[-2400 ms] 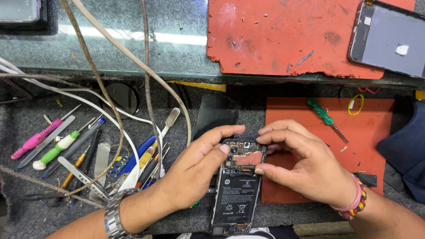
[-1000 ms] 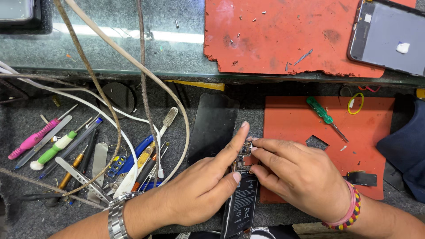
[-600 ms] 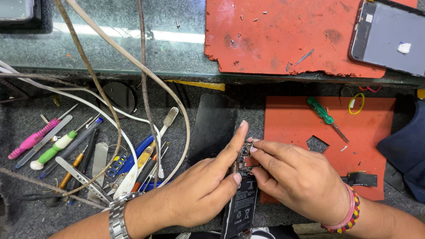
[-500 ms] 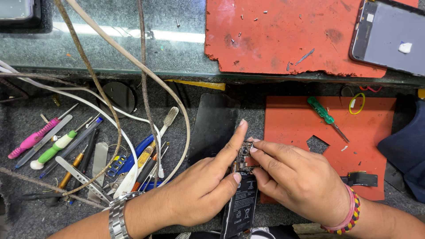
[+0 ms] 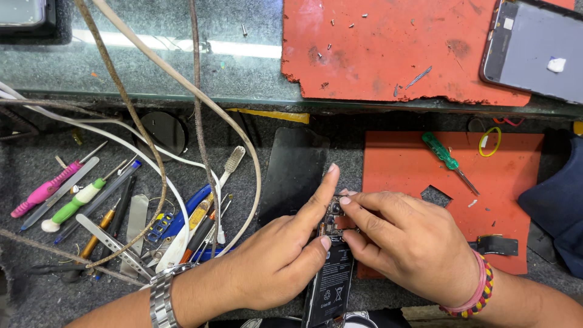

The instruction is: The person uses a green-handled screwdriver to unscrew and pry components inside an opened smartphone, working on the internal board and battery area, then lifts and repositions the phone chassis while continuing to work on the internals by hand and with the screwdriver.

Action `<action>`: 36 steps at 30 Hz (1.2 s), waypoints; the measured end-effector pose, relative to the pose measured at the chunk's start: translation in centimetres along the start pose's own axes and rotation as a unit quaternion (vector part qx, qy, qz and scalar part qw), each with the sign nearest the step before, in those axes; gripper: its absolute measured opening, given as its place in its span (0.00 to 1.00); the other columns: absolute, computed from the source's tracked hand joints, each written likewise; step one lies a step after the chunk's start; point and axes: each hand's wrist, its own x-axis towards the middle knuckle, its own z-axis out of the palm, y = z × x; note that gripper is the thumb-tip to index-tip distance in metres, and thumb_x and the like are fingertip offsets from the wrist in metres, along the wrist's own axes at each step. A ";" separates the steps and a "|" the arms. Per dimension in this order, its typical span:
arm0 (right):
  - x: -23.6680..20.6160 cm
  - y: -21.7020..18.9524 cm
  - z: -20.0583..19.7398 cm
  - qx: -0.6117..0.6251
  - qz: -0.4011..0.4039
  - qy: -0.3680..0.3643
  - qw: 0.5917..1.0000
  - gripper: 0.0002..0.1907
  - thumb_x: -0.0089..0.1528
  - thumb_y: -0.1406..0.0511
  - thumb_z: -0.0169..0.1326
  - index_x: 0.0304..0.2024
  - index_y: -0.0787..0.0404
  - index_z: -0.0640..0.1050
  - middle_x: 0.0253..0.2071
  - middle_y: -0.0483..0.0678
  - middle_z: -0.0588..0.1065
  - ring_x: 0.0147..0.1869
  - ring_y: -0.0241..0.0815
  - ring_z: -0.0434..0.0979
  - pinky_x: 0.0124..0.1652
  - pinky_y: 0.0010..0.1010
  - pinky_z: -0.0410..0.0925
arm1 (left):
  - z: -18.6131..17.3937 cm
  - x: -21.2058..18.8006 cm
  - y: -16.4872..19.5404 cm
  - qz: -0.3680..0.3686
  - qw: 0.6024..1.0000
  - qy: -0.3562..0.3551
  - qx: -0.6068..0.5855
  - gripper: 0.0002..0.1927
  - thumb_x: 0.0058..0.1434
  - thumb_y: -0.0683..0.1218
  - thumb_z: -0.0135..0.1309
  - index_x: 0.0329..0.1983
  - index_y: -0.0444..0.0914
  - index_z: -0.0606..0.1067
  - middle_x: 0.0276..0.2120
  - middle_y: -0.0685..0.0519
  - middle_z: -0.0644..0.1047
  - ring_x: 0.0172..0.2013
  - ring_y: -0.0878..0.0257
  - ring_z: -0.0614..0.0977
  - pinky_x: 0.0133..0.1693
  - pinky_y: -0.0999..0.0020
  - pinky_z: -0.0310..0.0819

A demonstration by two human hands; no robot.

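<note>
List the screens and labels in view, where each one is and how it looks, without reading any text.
Opened phone: bottom centre, held by both hands; black battery with a label of small white marks.
Grey phone: top right on the upper red mat; dark frame, grey face, small white sticker.
Black panel: centre, flat on the bench; dark rounded rectangle, blank.
Device: top left corner, dark with a pale face, cut off by the edge.

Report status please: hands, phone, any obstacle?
Left hand and right hand both on opened phone, fingertips at its top. Black panel beside. Nothing blocking.
</note>
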 end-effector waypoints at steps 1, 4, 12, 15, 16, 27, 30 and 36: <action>0.0 0.0 0.0 0.002 -0.001 0.000 1.000 0.20 0.53 0.65 0.67 0.47 0.63 0.80 0.43 0.48 0.78 0.40 0.45 0.81 0.35 0.34 0.73 | 0.0 0.1 0.0 0.006 1.000 0.001 0.002 0.43 0.69 0.41 0.41 0.80 0.31 0.33 0.42 0.36 0.78 0.40 0.44 0.82 0.46 0.57 0.74; 0.0 0.1 -0.1 0.004 -0.009 0.001 1.000 0.19 0.53 0.66 0.67 0.46 0.63 0.80 0.44 0.49 0.78 0.40 0.45 0.81 0.35 0.34 0.73 | 0.1 -0.1 -0.1 -0.078 0.996 -0.016 0.036 0.45 0.67 0.43 0.41 0.80 0.34 0.32 0.33 0.34 0.78 0.36 0.44 0.82 0.43 0.56 0.73; 0.0 0.0 0.1 0.002 -0.012 0.003 1.000 0.17 0.54 0.66 0.66 0.45 0.65 0.80 0.46 0.52 0.79 0.40 0.46 0.82 0.37 0.34 0.75 | 0.5 -0.3 -0.7 0.014 0.998 0.001 0.055 0.42 0.71 0.42 0.40 0.80 0.29 0.33 0.44 0.31 0.77 0.46 0.40 0.82 0.51 0.54 0.73; -0.2 -0.3 0.2 0.000 -0.007 0.009 1.000 0.19 0.53 0.67 0.65 0.46 0.67 0.79 0.46 0.54 0.79 0.41 0.48 0.83 0.38 0.35 0.76 | 0.5 -0.3 -0.8 0.027 0.998 0.001 0.052 0.42 0.71 0.42 0.40 0.80 0.28 0.33 0.47 0.30 0.77 0.49 0.39 0.82 0.53 0.54 0.72; -0.2 -0.3 0.3 -0.001 -0.005 0.012 1.000 0.19 0.53 0.68 0.65 0.46 0.68 0.79 0.46 0.54 0.79 0.42 0.48 0.83 0.39 0.35 0.76 | 0.5 -0.3 -0.7 0.032 0.998 0.001 0.050 0.42 0.71 0.42 0.40 0.80 0.28 0.33 0.48 0.30 0.77 0.49 0.39 0.82 0.54 0.54 0.72; 0.1 -0.3 0.4 -0.005 -0.002 0.014 1.000 0.20 0.52 0.71 0.64 0.47 0.68 0.79 0.43 0.53 0.79 0.41 0.48 0.82 0.38 0.36 0.75 | 0.2 0.0 0.1 -0.032 0.998 -0.012 0.043 0.44 0.69 0.43 0.41 0.79 0.31 0.31 0.33 0.36 0.77 0.36 0.43 0.82 0.43 0.54 0.72; 0.2 -0.3 0.4 0.000 0.002 0.011 1.000 0.20 0.52 0.69 0.65 0.46 0.66 0.79 0.43 0.51 0.78 0.41 0.48 0.81 0.37 0.36 0.74 | 0.2 -0.1 0.0 -0.024 0.999 -0.008 0.044 0.44 0.69 0.43 0.41 0.79 0.31 0.32 0.36 0.35 0.77 0.38 0.43 0.82 0.44 0.54 0.72; 0.2 0.2 0.0 0.014 -0.009 0.000 1.000 0.20 0.53 0.66 0.67 0.46 0.66 0.79 0.44 0.51 0.79 0.42 0.47 0.82 0.37 0.35 0.74 | 0.4 -0.2 -0.4 -0.010 0.998 -0.001 0.055 0.43 0.70 0.43 0.41 0.80 0.30 0.33 0.40 0.32 0.77 0.41 0.40 0.81 0.46 0.52 0.72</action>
